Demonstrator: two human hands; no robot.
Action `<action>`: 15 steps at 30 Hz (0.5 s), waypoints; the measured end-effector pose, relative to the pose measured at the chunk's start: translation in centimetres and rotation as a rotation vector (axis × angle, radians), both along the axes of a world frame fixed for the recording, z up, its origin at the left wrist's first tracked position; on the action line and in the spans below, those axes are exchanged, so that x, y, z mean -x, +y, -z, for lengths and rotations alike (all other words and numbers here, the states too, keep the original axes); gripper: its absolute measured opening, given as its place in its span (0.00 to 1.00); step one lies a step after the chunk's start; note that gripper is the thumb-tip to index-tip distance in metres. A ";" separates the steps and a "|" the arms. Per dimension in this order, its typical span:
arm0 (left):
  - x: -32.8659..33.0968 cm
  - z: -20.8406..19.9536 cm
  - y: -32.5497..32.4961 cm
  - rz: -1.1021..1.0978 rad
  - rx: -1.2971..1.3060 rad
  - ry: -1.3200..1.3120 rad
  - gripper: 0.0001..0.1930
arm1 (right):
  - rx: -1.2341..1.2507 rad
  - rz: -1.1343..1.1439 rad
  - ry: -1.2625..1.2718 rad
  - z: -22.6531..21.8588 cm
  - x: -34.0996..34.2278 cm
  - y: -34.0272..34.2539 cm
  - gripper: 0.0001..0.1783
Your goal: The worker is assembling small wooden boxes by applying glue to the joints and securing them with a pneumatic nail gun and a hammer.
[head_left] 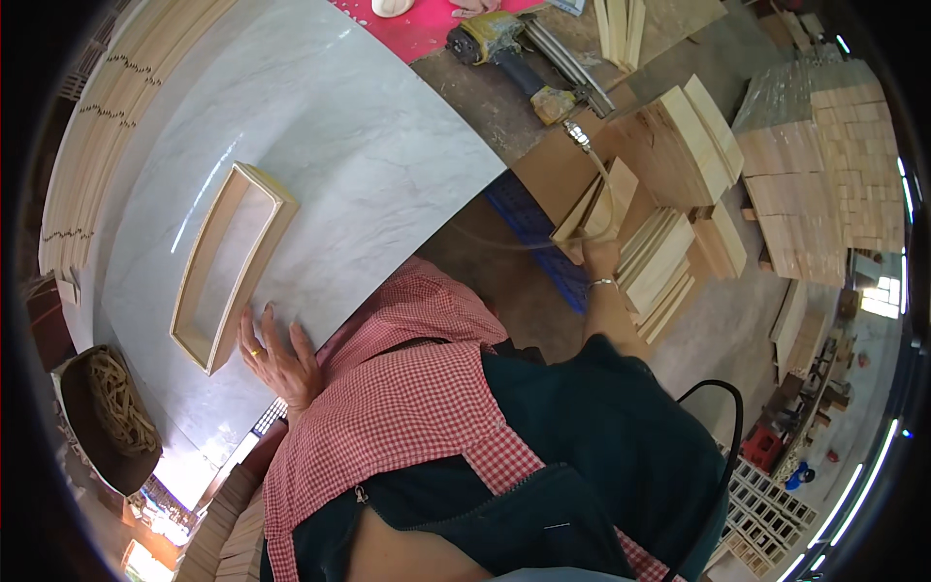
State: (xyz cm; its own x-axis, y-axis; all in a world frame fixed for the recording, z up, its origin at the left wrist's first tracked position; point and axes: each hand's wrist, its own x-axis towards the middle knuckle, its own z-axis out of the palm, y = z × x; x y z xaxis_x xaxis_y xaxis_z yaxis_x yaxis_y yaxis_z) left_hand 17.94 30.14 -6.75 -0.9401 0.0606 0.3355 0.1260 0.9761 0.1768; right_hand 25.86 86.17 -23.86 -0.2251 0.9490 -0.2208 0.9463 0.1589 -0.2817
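My left hand [279, 357] lies flat on the marble-patterned surface [339, 126], fingers spread apart, just beside the near end of the rectangular wooden frame [231, 260] that rests there. My right hand [599, 260] reaches out to the side, fingers clamped on a thin wooden slat [603, 199] above the stack of wooden pieces [669, 262]. A nail gun [524, 53] lies on the workbench beyond, well apart from both hands

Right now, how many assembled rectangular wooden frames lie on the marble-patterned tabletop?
1. The rectangular wooden frame lies on the marble-patterned tabletop, just beyond the left hand. The right hand lifts loose wooden pieces from stacks off the table; frames there may be hidden.
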 end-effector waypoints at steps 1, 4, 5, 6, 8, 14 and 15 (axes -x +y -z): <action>0.1 -0.1 0.1 0.005 -0.005 0.005 0.21 | -0.018 -0.005 0.019 -0.2 -0.5 0.5 0.51; 0.3 -0.3 0.4 -0.031 -0.048 0.071 0.21 | -0.017 -0.155 0.076 0.9 -2.4 1.1 0.49; 0.6 0.0 0.5 -0.005 -0.062 0.065 0.21 | -0.105 -0.165 0.085 1.2 -2.8 0.9 0.48; 0.4 0.1 0.2 0.014 -0.067 0.056 0.22 | -0.121 -0.195 0.128 0.9 -3.2 0.5 0.48; 0.2 0.1 -0.3 0.041 -0.074 0.040 0.23 | -0.105 -0.223 0.238 -0.7 -3.2 -0.7 0.49; -0.1 -0.6 0.0 -0.008 -0.137 0.110 0.24 | 0.055 -0.170 -0.165 1.7 -3.5 2.2 0.54; 0.0 -0.6 0.0 -0.011 -0.145 0.115 0.24 | -0.038 -0.166 -0.102 1.8 -3.2 2.1 0.53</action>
